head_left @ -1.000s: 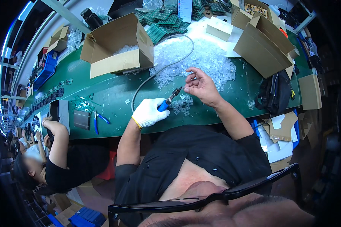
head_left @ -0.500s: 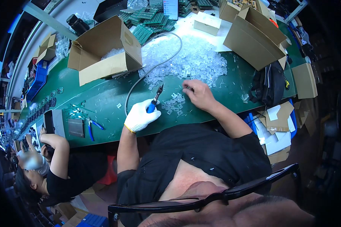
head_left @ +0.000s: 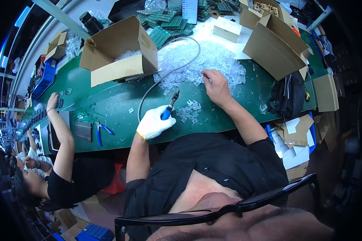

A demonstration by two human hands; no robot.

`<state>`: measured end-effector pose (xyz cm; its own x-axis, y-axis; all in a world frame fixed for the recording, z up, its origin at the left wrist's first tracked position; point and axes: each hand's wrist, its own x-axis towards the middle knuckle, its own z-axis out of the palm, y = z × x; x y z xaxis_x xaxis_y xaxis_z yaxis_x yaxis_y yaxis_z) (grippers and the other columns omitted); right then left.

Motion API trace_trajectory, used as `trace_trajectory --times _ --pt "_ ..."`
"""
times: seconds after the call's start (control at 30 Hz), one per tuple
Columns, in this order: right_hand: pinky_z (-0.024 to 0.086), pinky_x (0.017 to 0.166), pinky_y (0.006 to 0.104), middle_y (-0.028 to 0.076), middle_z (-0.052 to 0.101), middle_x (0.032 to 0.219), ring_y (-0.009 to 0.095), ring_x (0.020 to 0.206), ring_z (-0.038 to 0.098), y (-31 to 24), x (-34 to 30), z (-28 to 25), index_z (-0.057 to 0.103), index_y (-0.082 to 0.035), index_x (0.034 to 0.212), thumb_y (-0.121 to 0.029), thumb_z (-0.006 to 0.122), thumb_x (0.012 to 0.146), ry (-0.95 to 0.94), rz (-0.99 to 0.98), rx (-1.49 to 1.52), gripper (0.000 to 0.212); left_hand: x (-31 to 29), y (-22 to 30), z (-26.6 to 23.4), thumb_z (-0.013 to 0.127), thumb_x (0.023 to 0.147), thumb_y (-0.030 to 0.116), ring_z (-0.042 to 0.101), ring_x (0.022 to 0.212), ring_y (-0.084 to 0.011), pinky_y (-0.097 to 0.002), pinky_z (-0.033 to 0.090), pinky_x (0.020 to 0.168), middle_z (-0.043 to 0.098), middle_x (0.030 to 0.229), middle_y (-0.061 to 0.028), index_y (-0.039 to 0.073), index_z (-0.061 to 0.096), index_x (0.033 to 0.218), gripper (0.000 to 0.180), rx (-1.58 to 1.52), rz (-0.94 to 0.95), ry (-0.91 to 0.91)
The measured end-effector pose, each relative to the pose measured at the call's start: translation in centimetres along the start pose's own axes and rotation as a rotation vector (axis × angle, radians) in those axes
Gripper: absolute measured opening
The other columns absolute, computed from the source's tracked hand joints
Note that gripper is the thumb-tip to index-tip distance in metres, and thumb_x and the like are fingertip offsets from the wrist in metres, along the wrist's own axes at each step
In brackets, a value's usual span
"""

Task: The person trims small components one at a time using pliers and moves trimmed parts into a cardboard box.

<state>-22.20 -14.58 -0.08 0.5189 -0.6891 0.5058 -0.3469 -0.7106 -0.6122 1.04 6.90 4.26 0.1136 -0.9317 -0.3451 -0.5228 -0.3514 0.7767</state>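
Observation:
My left hand [head_left: 153, 123], in a white glove, is closed around the blue handle of a pair of nippers [head_left: 172, 103] whose dark metal jaws point up and away. A grey hose [head_left: 144, 95] runs from behind the glove in a loop across the table. My bare right hand [head_left: 218, 86] is at the near edge of a big pile of small clear plastic pieces [head_left: 189, 60]. Its fingers are bent, with thumb and fingertips close together; what they pinch is too small to make out. Between the hands lies a small group of clear pieces [head_left: 189, 111] on the green table.
An open cardboard box [head_left: 116, 74] stands left of the pile, another box [head_left: 274, 48] right of it. Green circuit boards [head_left: 165, 30] and a phone [head_left: 190, 11] lie behind. Blue-handled pliers [head_left: 99, 134] rest at left, near a co-worker's arm [head_left: 63, 127]. A black bag [head_left: 287, 94] sits at right.
My right hand has moved up to the edge of the pile, away from the small group of pieces. The left hand still holds the nippers. The co-worker's arm has stretched forward over the table.

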Motion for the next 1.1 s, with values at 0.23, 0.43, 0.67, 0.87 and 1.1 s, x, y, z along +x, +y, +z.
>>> trace_trajectory --times 0.23,0.43,0.67,0.87,1.1 --pt "0.057 0.081 0.0305 0.006 0.067 0.114 0.017 0.098 0.071 -0.9 -0.7 -0.5 0.064 0.001 0.128 -0.008 0.066 0.107 -0.159 0.652 1.164 0.023 0.0 2.5 -0.5 0.081 0.087 0.041 0.065 0.083 -0.0211 -0.0381 0.055 0.082 0.07 0.09 -0.0104 0.002 0.07 0.134 0.062 0.142 0.039 -0.026" --pt "0.052 0.081 0.0258 0.007 0.069 0.114 0.015 0.1 0.068 -3.3 -0.9 -0.9 0.066 -0.002 0.126 -0.008 0.069 0.105 -0.255 0.676 1.251 0.022 0.8 3.5 -0.5 0.078 0.088 0.046 0.067 0.088 -0.031 -0.0422 0.055 0.087 0.071 0.097 -0.0166 0.003 0.067 0.131 0.062 0.124 0.059 -0.042" --pt "0.056 0.085 0.0286 0.009 0.071 0.114 0.016 0.1 0.069 -3.9 -1.1 -0.6 0.067 0.001 0.125 -0.003 0.065 0.107 -0.284 0.761 1.433 0.019 0.6 3.4 -0.2 0.077 0.089 0.047 0.068 0.088 -0.0367 -0.0445 0.054 0.086 0.07 0.098 -0.0204 0.004 0.066 0.125 0.057 0.088 0.106 -0.019" --pt "0.059 0.089 0.0311 0.008 0.071 0.115 0.018 0.099 0.07 -2.5 -1.6 0.1 0.069 0.001 0.122 -0.004 0.067 0.107 -0.296 0.822 1.492 0.017 0.4 4.3 -0.4 0.077 0.089 0.045 0.067 0.087 -0.0357 -0.044 0.054 0.086 0.07 0.097 -0.0194 0.005 0.067 0.125 0.055 0.106 0.08 -0.038" --pt "0.059 0.088 0.0307 0.005 0.074 0.108 0.017 0.1 0.072 -2.5 -1.6 0.3 0.071 -0.003 0.117 -0.009 0.077 0.103 -0.257 0.822 1.405 0.016 0.6 4.3 -0.3 0.077 0.089 0.046 0.068 0.088 -0.0348 -0.0435 0.054 0.087 0.071 0.098 -0.0193 0.004 0.067 0.126 0.057 0.09 0.087 -0.044"
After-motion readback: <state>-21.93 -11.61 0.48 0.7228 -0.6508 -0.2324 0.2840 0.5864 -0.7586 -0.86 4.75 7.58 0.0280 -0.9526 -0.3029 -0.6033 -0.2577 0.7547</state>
